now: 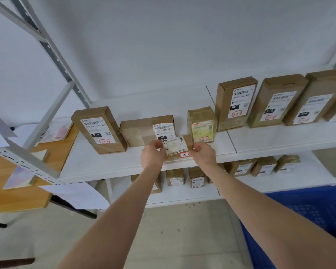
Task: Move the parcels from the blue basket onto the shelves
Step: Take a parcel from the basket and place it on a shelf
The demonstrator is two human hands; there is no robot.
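Pale wall (pixel 163 45) backs a white metal rack whose upper shelf (pixel 105 164) crosses the middle of the frame. It carries a row of cardboard parcels stood on end with their labels turned outward, presumably so each can be read from the front.

At centre frame, a small parcel (pixel 177 147) sits at the front edge of that shelf, just in front of a low box (pixel 142 131) and beside a tape-wrapped parcel (pixel 202 124). The left hand (pixel 152 152) pinches its left end and the right hand (pixel 204 154) pinches its right end. The hands are apart, with only the parcel between them. Holding it by the ends leaves its label and red-outlined tag uncovered and facing out, matching the neighbours. Whether its base already touches the shelf cannot be told.

The handwritten tags look to run in sequence along the row, which would explain this slot, though the writing is small. More small parcels stand on the lower shelf (pixel 182 195). The blue basket (pixel 308 210) is at the lower right, its contents out of sight, and a wooden desk (pixel 0 187) with papers lies at the left
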